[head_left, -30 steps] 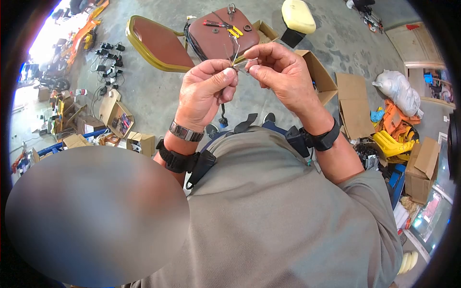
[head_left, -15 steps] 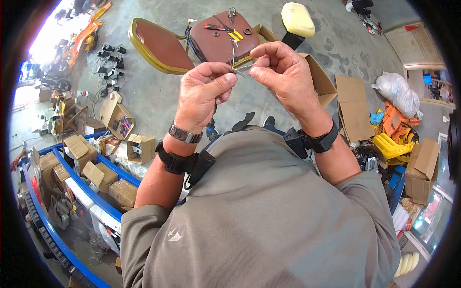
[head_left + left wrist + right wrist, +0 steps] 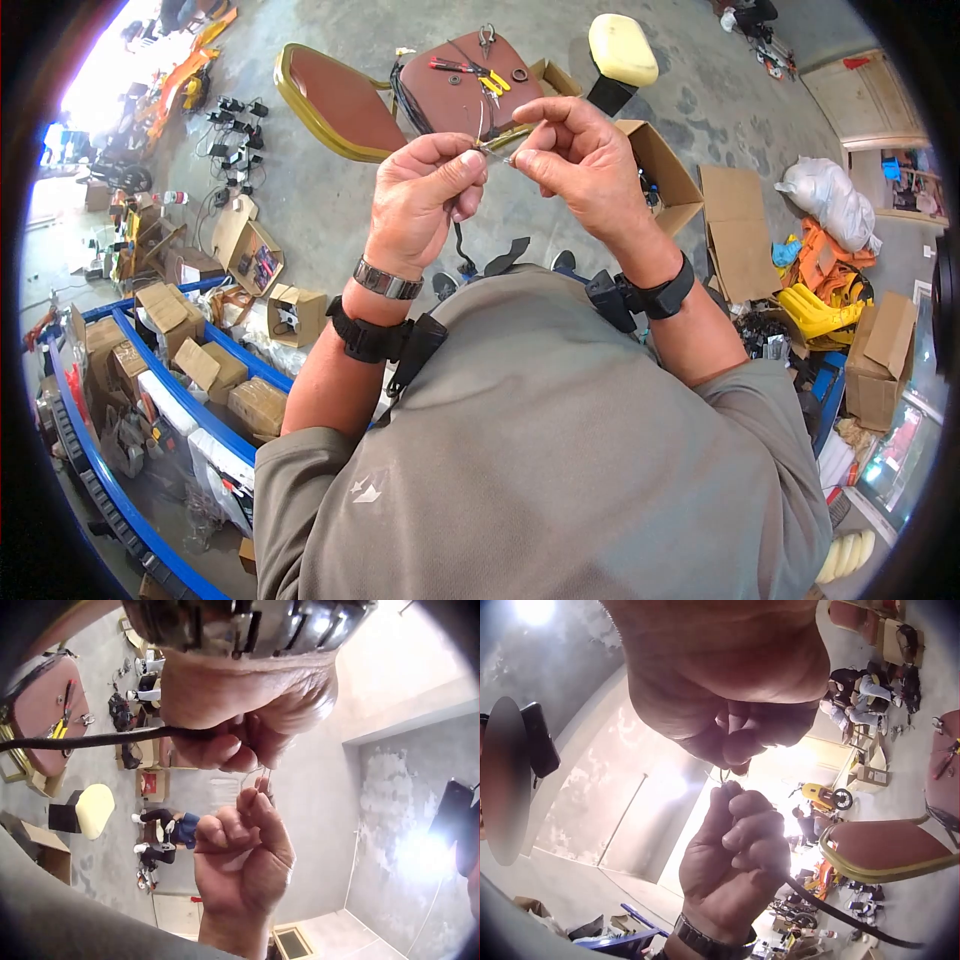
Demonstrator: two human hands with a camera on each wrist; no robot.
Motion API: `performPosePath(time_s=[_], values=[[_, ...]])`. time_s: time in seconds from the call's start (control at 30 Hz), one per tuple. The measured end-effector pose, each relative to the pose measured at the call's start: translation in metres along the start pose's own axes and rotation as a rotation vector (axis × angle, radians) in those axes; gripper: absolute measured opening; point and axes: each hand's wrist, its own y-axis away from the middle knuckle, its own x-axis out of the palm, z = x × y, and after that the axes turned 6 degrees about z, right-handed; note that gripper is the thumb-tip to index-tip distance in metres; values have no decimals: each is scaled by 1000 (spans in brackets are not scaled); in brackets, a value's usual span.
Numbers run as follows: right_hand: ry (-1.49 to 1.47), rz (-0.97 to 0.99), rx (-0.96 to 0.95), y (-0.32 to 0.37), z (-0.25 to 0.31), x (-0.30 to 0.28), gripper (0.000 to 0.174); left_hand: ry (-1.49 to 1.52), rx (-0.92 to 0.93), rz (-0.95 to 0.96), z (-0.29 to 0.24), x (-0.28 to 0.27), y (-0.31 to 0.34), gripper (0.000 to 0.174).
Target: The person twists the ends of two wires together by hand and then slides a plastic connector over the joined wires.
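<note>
My left hand (image 3: 420,195) grips a black cable (image 3: 97,740) in its curled fingers, its thumb and forefinger pinching the cable's end, where thin wires (image 3: 481,118) come out. One pale wire sticks up toward the chair seat. Facing it from the right, my right hand (image 3: 585,165) pinches the tip of a fine wire between thumb and forefinger, the other fingers bent. Only a small gap parts the two sets of fingertips. Seen from the left wrist, the cable runs off to the side, past the curled fingers.
Beyond the hands, a brown chair seat (image 3: 425,85) carries yellow-handled pliers (image 3: 492,82), more pliers (image 3: 487,38) and a dark ring (image 3: 519,75). Beside it stands a gold-framed chair back (image 3: 340,100). An open carton (image 3: 680,205) is at right; a blue-railed rack (image 3: 180,380) with boxes is at left.
My right hand's fingertips have come down slightly, staying close to the left's. The wires have shifted, with one pale strand now standing up. The left hand has hardly moved.
</note>
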Motion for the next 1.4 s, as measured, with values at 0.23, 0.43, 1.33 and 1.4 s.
performPosePath(time_s=[0.23,0.43,1.33,1.4], values=[[77,33,-14,3,5,4,34,-55,20,-37,-1,-1,-3,17],[47,3,-77,-4,-3,3,37,-77,9,-34,-6,-2,-5,17],[75,9,-90,-14,-3,-1,38,-71,-45,1,-8,-6,-13,18],[50,29,-57,-15,-2,-1,36,-62,-36,12,-7,-6,-14,18]])
